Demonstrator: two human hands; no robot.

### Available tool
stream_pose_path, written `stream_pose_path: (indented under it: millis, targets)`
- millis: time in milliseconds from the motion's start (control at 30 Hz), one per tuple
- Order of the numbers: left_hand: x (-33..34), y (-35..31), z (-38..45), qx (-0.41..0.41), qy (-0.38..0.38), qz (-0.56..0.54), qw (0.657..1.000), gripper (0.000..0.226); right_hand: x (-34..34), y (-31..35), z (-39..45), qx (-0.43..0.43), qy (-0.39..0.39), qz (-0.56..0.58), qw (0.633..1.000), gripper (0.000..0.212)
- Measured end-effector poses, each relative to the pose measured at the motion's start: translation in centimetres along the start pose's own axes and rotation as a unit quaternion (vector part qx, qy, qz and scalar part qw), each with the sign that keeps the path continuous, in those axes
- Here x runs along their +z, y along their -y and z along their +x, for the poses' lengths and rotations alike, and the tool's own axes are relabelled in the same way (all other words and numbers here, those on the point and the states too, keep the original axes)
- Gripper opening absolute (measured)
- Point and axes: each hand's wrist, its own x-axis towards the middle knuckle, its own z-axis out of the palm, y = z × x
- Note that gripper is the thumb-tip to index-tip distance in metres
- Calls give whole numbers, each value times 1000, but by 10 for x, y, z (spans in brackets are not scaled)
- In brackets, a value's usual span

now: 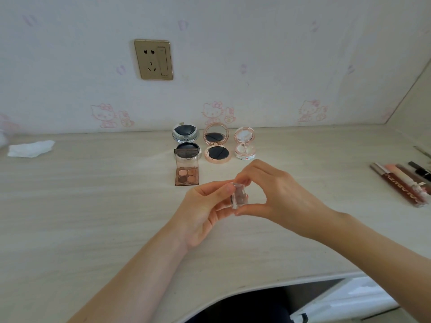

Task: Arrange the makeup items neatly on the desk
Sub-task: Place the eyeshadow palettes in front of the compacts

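Two bare hands meet above the middle of a pale wooden desk [93, 206]. The left hand [205, 210] and right hand [275, 194] both pinch a small clear makeup case [239, 194], held in the air. Farther back stand three open round compacts: silver [185, 142], rose-gold [217, 145], pink [245, 143]. An open eyeshadow palette [186, 171] lies nearer. Lip gloss tubes [403, 183] lie far right; a crumpled tissue [31, 148] lies far left.
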Motion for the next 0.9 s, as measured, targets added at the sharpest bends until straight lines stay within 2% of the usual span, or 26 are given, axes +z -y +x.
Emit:
stream_pose_path:
  millis: [100, 200, 267, 333, 400, 467, 533, 600, 767, 900]
  targets:
    - [0, 0, 0, -3, -15, -6, 1000, 40, 1, -2, 0, 19, -19, 7, 1000, 43]
    - [-2, -2, 2, 12, -36, -38, 999, 29, 0, -5, 0, 41, -50, 15, 998, 42]
    - [-3, -3, 3, 39, -54, -68, 995, 25, 1, -8, -1, 53, -63, 21, 996, 38]
    - [-5, -1, 4, 84, -74, -49, 992, 29, 0, -9, -1, 113, -60, 76, 989, 36]
    - [-5, 1, 4, 131, -101, 21, 986, 31, -1, -7, 2, 210, -50, 197, 956, 38]
    - [-4, 3, 4, 174, -124, 119, 970, 33, 2, -9, 5, 290, -65, 326, 897, 34]
    - [-3, 5, 3, 211, -122, 176, 954, 34, 2, -13, 8, 338, -61, 402, 849, 28]
    - [-2, 6, 2, 233, -113, 202, 944, 35, 2, -14, 10, 353, -30, 441, 825, 22]
    - [-5, 5, 2, 254, -109, 230, 933, 30, 1, -23, 21, 354, -35, 400, 845, 17]
    - [-12, 7, 4, 296, -109, 325, 892, 20, 1, -33, 32, 320, -23, 334, 886, 12]
